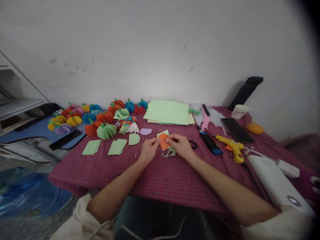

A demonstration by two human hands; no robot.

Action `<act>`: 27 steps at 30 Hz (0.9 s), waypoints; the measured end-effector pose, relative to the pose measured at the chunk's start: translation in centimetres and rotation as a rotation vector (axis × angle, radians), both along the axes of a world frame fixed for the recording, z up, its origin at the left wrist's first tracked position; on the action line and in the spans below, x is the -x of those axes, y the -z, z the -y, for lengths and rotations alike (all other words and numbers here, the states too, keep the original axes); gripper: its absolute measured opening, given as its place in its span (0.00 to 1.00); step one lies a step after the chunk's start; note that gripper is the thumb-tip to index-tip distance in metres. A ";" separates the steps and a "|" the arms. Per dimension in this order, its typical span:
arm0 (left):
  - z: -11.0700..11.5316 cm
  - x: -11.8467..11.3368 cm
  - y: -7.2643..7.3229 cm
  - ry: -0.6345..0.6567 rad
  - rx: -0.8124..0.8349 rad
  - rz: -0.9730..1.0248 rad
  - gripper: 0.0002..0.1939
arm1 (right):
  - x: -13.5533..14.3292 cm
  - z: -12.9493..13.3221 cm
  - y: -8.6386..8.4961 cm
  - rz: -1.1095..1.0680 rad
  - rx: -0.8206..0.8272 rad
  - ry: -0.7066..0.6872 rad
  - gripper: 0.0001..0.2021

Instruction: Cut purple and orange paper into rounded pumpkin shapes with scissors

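Observation:
Between my two hands, at the middle of the table, is an orange paper piece (164, 141) with a light green paper (163, 133) behind it. My left hand (150, 147) pinches its left edge. With thumb and fingers, my right hand (180, 144) grips the right edge. Green paper scraps (170, 152) lie just below the hands. To the left are a half-round green paper stack (134, 139), a purple paper piece (146, 131) and two stacks of green paper rectangles (117, 147). Scissors, partly hidden, show a black handle loop (193, 144) beside my right hand.
Colourful paper pumpkins (107, 130) crowd the left side. Green paper sheets (167, 111) lie at the back. On the right are a yellow glue gun (231, 147), a dark phone (237, 130), a paper cup (240, 111), a blue-black case (210, 142) and a white power bank (275, 180).

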State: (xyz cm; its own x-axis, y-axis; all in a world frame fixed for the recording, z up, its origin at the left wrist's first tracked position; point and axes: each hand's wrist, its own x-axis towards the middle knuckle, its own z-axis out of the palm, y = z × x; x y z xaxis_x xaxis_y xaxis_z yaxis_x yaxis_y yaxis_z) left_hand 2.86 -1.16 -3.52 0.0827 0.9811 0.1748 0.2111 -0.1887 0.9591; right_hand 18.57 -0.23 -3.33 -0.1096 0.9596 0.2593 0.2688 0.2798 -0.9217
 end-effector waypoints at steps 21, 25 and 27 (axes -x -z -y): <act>-0.1 0.4 0.0 0.074 -0.024 -0.125 0.20 | -0.5 -0.2 0.5 0.196 -0.093 -0.015 0.12; -0.1 0.4 -0.1 0.084 -0.024 -0.138 0.20 | -0.6 -0.4 0.7 0.218 -0.136 0.004 0.11; -0.1 0.4 0.0 0.081 -0.027 -0.138 0.20 | -0.6 -0.3 0.6 0.220 -0.135 0.004 0.11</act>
